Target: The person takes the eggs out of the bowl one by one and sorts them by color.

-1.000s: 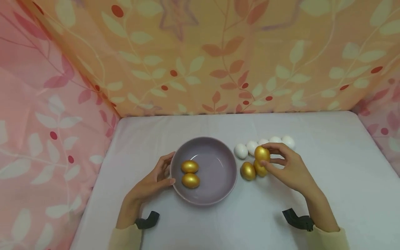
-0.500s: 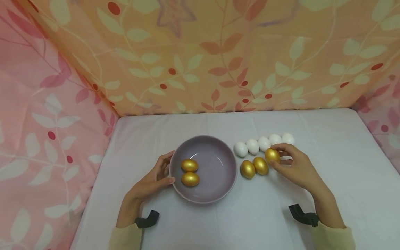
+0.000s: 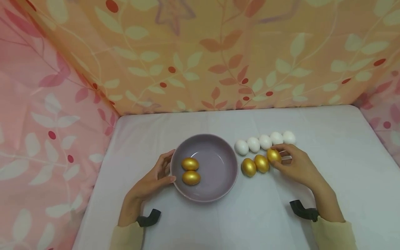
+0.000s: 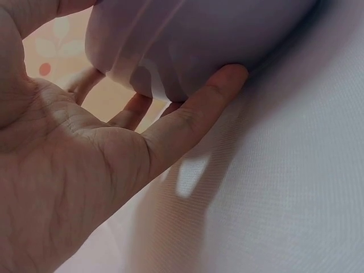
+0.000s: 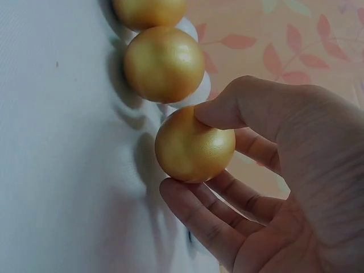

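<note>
My left hand (image 3: 153,178) holds the left side of a purple bowl (image 3: 218,166), its thumb near the rim. The left wrist view has the fingers against the outer wall of the bowl (image 4: 187,40). Inside, two golden eggs (image 3: 191,177) lie side by side at the left. My right hand (image 3: 298,166) pinches a golden egg (image 3: 273,156) between thumb and fingers; the same egg (image 5: 193,145) fills the middle of the right wrist view. It is at the right end of a row with two other golden eggs (image 3: 261,163). Whether it touches the table cannot be told.
Several white eggs (image 3: 265,142) line up just behind the golden row, right of the bowl. A white cloth covers the table (image 3: 231,225). Patterned fabric (image 3: 218,69) stands as a wall behind, with pink fabric (image 3: 62,146) along the left.
My right hand has moved right and down with its golden egg, from above the other two to the right end of their row. The left hand stays at the bowl.
</note>
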The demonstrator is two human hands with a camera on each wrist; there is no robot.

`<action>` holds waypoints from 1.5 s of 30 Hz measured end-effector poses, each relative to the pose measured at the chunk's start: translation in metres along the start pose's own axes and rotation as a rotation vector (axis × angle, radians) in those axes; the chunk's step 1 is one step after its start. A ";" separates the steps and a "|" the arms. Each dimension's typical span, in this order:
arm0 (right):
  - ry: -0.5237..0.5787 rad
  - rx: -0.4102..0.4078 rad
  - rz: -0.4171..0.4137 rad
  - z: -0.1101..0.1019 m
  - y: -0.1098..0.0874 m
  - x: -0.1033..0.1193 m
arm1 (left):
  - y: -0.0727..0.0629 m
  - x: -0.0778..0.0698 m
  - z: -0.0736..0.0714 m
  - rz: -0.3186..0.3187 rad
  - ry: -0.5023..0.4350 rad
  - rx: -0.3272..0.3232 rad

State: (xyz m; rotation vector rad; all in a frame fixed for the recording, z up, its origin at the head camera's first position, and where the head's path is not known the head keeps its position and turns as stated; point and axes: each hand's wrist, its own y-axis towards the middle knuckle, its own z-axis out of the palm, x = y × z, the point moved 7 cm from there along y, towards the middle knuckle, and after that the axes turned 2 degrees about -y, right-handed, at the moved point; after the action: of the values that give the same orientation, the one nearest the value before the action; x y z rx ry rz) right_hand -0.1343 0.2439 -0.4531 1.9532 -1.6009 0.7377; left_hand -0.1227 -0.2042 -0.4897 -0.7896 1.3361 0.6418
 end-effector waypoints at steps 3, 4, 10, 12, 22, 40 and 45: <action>-0.006 0.015 0.001 0.000 0.001 -0.001 | 0.001 0.000 -0.001 -0.001 -0.005 -0.006; -0.009 0.021 -0.002 0.001 0.001 -0.001 | 0.001 0.000 -0.001 0.001 -0.004 -0.008; -0.027 0.037 -0.007 0.003 -0.001 -0.001 | -0.001 -0.001 0.001 -0.003 -0.015 -0.004; -0.030 0.048 0.001 0.003 -0.002 -0.001 | -0.003 -0.002 0.002 0.001 -0.023 0.003; -0.041 0.047 0.018 0.001 -0.003 -0.003 | -0.001 -0.002 0.002 0.014 -0.022 0.016; -0.089 -0.022 0.014 -0.010 -0.001 0.010 | -0.001 -0.001 0.003 -0.002 -0.026 -0.004; -0.149 -0.118 -0.082 -0.014 0.004 0.030 | -0.001 -0.002 0.002 0.009 -0.023 -0.002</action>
State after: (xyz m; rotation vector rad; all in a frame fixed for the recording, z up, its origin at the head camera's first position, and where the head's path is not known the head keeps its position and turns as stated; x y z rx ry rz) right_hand -0.1350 0.2315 -0.4221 2.0141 -1.5999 0.4650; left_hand -0.1210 -0.2031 -0.4877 -0.7759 1.3190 0.6578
